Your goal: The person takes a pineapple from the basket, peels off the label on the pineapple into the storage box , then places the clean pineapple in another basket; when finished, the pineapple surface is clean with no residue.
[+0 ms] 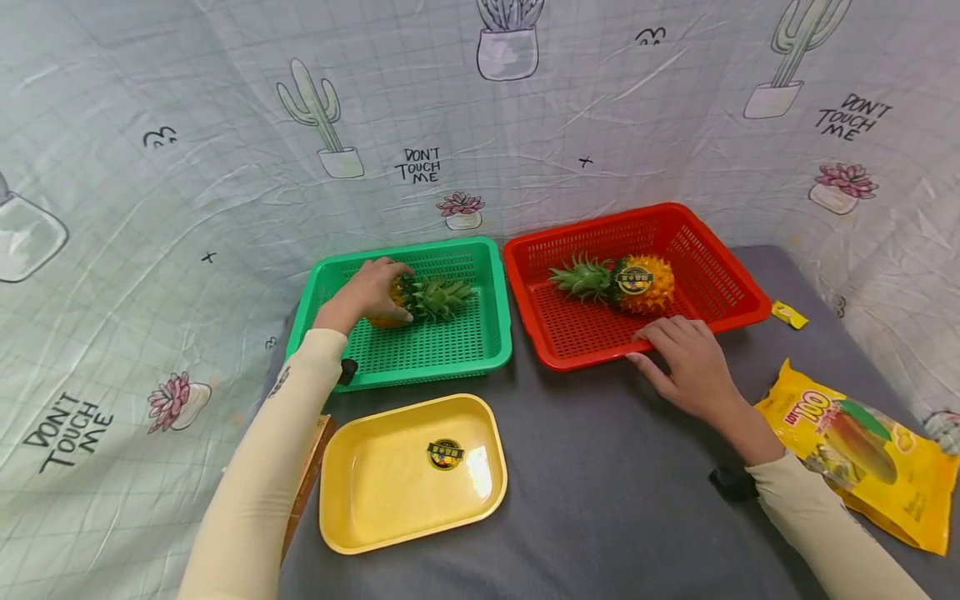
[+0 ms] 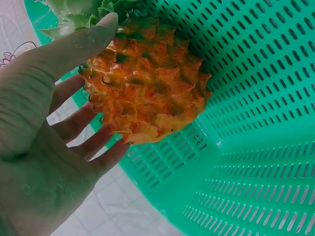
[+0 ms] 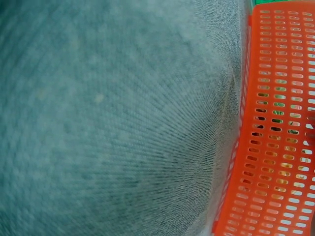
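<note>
In the head view, a small pineapple (image 1: 386,310) with a green crown lies in the green basket (image 1: 420,354). My left hand (image 1: 372,293) holds it by the body; in the left wrist view the thumb lies near the crown and the fingers (image 2: 93,142) reach round the spiky orange fruit (image 2: 152,88). My right hand (image 1: 693,371) grips the front rim of the red basket (image 1: 585,354), fingers over the edge and thumb outside. Inside that basket lies another pineapple (image 1: 652,283) with a round black-and-gold label. The right wrist view shows mostly grey cloth and the red basket's slotted wall (image 3: 270,123).
A yellow tray (image 1: 412,525) with a round sticker on its bottom stands in front of the green basket. A brown box edge (image 1: 306,475) shows under the left sleeve. On the right lie a yellow snack bag (image 1: 862,458) and a small yellow packet (image 1: 789,315). Patterned cloth hangs behind.
</note>
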Demonstrator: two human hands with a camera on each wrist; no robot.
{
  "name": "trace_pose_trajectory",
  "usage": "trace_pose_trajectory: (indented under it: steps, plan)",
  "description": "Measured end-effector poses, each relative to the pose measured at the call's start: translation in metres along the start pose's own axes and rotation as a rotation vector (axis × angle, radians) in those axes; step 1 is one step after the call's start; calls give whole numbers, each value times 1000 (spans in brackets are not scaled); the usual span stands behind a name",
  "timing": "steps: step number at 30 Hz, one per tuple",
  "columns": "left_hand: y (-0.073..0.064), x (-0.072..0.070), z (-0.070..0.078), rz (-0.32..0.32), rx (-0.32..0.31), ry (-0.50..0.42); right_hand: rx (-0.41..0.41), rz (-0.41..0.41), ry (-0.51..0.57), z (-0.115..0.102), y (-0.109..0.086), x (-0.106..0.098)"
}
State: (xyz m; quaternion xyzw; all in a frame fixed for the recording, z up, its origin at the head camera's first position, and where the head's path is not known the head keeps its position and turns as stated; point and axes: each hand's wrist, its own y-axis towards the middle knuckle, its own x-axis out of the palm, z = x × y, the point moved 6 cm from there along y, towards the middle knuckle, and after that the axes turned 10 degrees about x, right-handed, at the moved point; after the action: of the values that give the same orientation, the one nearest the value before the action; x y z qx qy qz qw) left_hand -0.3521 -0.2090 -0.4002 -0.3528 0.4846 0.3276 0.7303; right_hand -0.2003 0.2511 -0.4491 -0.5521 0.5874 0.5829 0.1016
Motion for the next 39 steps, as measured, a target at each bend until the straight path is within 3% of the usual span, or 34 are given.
trace_pose_trajectory:
  steps: [12, 16, 20, 23, 39]
  plan:
    - [-5, -4, 4, 36, 11, -5, 10, -9, 5, 1, -1, 0]
    - [-11, -17, 13, 119, 48, -43, 12, -26, 2, 0, -1, 0]
    - [-19, -34, 32, 251, 121, -88, 7, -28, 1, -2, 0, -1]
    - [-22, -41, 51, 311, 195, -86, 6, -21, -1, -2, 1, -1]
    - [-28, -31, 136, 435, 429, -72, 14, -24, -8, 1, 1, 0]
